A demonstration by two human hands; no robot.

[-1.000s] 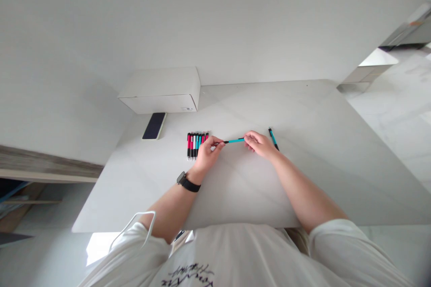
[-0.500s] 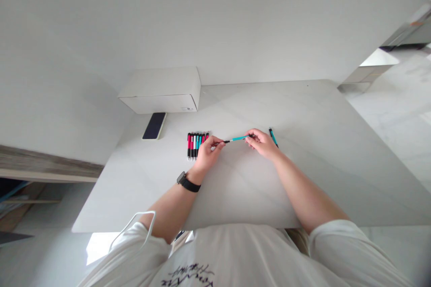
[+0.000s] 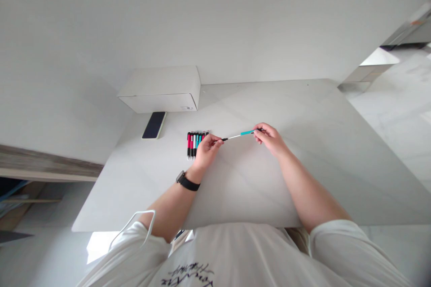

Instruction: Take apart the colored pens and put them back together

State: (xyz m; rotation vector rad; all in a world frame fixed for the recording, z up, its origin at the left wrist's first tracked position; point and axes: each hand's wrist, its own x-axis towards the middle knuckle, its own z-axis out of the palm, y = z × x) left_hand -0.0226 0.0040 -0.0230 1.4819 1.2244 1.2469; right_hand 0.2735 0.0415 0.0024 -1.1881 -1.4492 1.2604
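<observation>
A slim pen point(image 3: 239, 135) spans the gap between my hands, with a black end at my left hand, a white stretch in the middle and a teal barrel at my right hand. My left hand point(image 3: 208, 151) pinches the black end, and my right hand point(image 3: 271, 140) pinches the teal end. Just behind my left hand lies a tight row of several red, white and teal pens point(image 3: 194, 145). My left hand hides part of the row's right side. A black watch point(image 3: 186, 182) sits on my left wrist.
A white cardboard box point(image 3: 159, 90) and a phone point(image 3: 154, 125) stand at the far left of the white table point(image 3: 303, 112). A wall rises behind the table. My white shirt point(image 3: 235, 255) fills the bottom of the view.
My right hand has moved right and slightly away from me, taking the teal part with it. A white stretch now shows between my hands. The loose teal pen near my right hand is out of sight.
</observation>
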